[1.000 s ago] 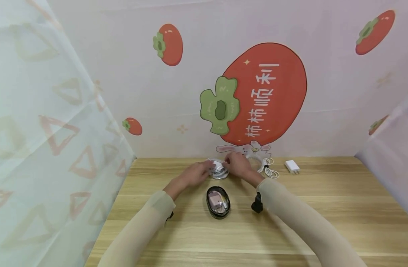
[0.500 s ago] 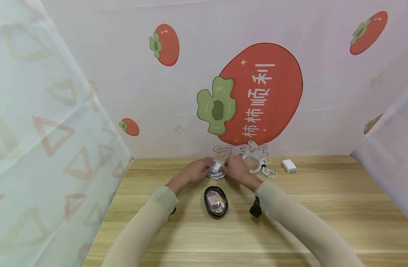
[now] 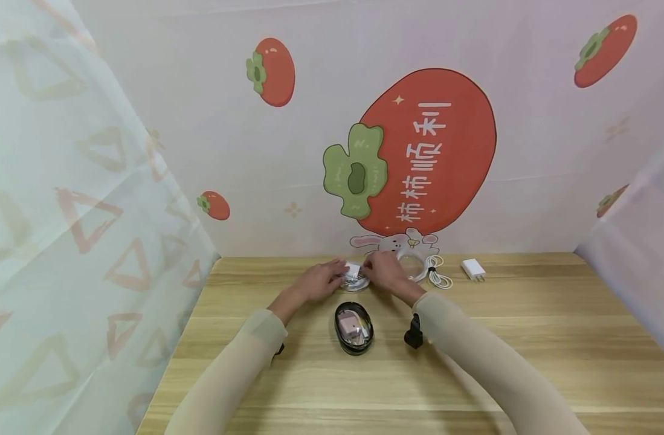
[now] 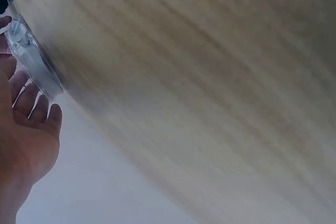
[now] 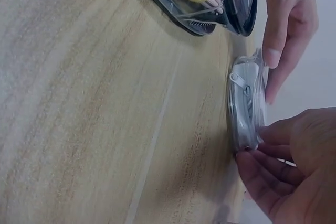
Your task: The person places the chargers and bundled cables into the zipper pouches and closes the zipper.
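Observation:
A round clear zip case (image 3: 352,284) with a white charger and cable in it lies on the table near the back wall. My left hand (image 3: 316,282) holds its left side, thumb at the near edge and the other fingers along the far side. On the opposite edge my right hand (image 3: 387,272) pinches the case between thumb and fingertips. A pale zipper pull (image 5: 239,80) shows on its side in the right wrist view. Closer to me lies an oval black-rimmed clear case (image 3: 354,328) with a pink charger inside; neither hand touches it.
Beyond my right hand lie a clear ring-shaped thing (image 3: 413,266), a white cable (image 3: 439,272) bundled with a black tie, and a white plug charger (image 3: 473,269). A printed cloth wall (image 3: 288,151) rises behind the wooden table (image 3: 332,386), another along the left.
Both hands stay at the round clear case with only small finger shifts. The oval case and the things on the right keep their places; the head view sways slightly.

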A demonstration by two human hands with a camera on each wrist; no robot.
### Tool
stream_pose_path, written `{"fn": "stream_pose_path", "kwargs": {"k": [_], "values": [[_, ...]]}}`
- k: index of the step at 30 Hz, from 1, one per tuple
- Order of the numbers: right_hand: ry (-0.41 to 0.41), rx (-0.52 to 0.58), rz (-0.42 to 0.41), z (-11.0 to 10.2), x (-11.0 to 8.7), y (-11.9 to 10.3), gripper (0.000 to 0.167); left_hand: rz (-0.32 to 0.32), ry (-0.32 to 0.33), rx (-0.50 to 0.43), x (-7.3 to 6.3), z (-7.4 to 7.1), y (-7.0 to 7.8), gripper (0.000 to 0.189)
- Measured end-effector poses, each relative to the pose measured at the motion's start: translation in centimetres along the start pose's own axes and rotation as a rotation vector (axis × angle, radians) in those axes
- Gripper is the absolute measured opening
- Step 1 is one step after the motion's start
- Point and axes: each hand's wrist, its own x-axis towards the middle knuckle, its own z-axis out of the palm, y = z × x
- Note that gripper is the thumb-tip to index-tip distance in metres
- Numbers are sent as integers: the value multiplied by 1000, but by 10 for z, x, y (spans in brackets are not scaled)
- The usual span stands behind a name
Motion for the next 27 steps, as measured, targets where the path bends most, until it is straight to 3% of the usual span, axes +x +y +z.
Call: {"fn": "stream_pose_path", "kwargs": {"k": [7, 17, 27], "values": [[10, 52, -2, 5, 3, 6, 15, -30, 45, 27, -6, 4, 1, 41], [24, 107, 11, 3, 0, 9, 22, -56, 45, 33, -7, 3, 6, 41], [137, 122, -48, 1, -16, 10, 10, -34, 50, 97, -3, -4, 12, 40]]}}
